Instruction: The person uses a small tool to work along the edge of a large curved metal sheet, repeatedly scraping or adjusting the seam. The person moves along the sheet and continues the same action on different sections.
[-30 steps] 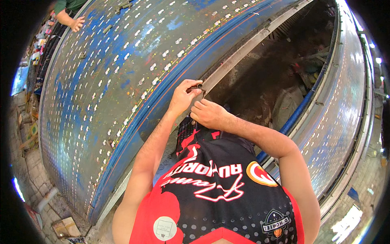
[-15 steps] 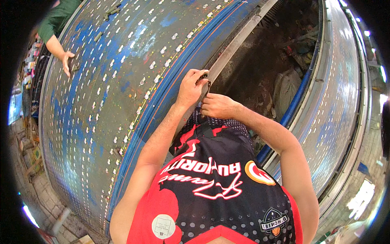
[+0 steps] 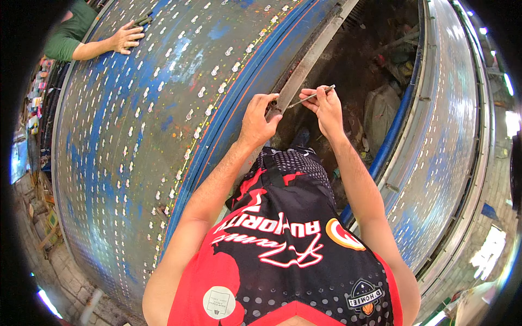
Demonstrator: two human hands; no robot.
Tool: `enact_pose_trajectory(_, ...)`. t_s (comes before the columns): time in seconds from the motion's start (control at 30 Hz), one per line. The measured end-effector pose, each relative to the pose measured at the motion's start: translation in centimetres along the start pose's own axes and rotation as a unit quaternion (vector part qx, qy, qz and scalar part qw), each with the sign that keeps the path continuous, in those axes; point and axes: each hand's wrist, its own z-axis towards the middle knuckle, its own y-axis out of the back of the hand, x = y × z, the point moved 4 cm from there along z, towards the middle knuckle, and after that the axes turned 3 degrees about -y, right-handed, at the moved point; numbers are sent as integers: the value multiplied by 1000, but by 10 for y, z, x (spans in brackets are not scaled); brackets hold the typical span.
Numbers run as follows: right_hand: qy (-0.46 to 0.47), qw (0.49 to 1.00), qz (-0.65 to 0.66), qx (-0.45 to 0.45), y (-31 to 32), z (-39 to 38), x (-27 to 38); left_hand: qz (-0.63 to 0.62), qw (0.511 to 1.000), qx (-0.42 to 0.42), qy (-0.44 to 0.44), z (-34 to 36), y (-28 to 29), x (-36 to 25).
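Observation:
At the right edge of the long printed table, my left hand is closed, thumb and forefinger around a small dark tubular metal piece by the rail. My right hand, held over the gap to the right, pinches a thin metal rod. The rod slants from near the rail up to the right, past the fingertips. Its exact kind is too small to tell.
A metal rail borders the blue-stained table. In the dark gap lie a pale sack and debris. Another long table stands right. At far left, another person's hand touches dark short cylinders.
My right hand has moved up and right, away from beside the left hand, and the rod now shows in it. The other person's hand has reached up to the dark cylinders.

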Motion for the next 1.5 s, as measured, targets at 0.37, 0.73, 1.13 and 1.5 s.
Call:
enact_pose_trajectory(0.37,-144,973,179,10,22,29,-73,11,1000,-3,-7,2,-1,-3)
enact_pose_trajectory(0.73,-207,953,219,25,10,31,-85,38,999,-9,-10,2,0,-6)
enact_pose_trajectory(1.13,75,980,-178,41,-16,10,-13,7,999,-33,22,0,-1,-2)
enact_pose_trajectory(1.5,366,818,-409,173,-27,-56,16,-28,999,-45,-6,1,-2,8)
